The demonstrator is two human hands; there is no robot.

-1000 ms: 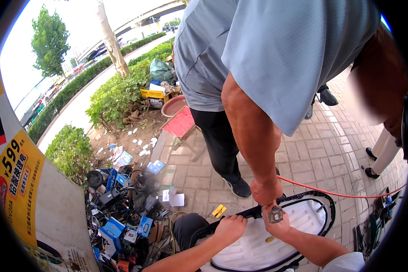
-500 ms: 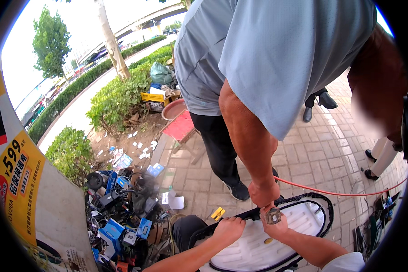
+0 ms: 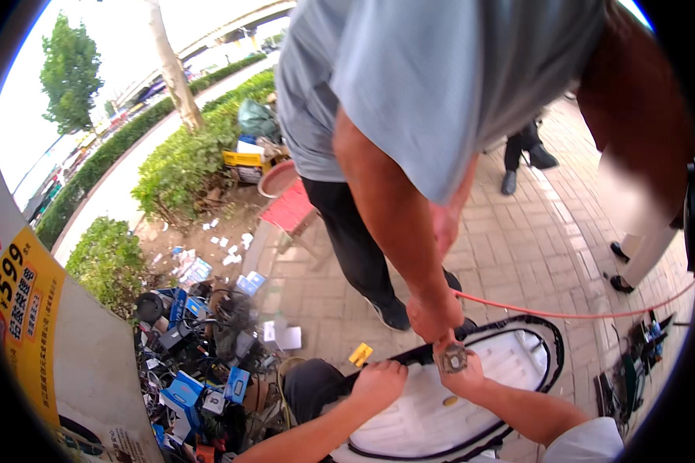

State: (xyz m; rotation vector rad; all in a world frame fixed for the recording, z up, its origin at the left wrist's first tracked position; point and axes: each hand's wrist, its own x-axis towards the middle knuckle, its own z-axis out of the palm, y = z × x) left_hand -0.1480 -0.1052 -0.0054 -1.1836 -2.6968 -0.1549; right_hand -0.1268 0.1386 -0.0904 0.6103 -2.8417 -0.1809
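Observation:
An oval scooter seat (image 3: 500,358) lies with its white ribbed underside up, edged in black. My left hand (image 3: 378,382) is closed on the seat's near-left stretch of black rim. My right hand (image 3: 462,374) is wrapped round a grimy metal tool (image 3: 454,359), seen end-on with a square top, over the seat. A co-worker's hand (image 3: 435,312) grips just beyond my right hand, touching or very close to it; what it holds is hidden. A red hose (image 3: 564,316) runs right from behind that hand.
A co-worker in grey-blue (image 3: 417,69) bends over the seat. Cluttered parts and boxes (image 3: 193,370) heap at left beside a signboard (image 3: 93,370). A red stool (image 3: 289,208), bushes (image 3: 104,266), bystanders' legs (image 3: 633,262) and dark items (image 3: 633,363) at right surround the paved spot.
The whole view has shifted, scenery sitting a little further left and higher. More of the co-worker's other arm shows behind the near one. My hands keep their holds.

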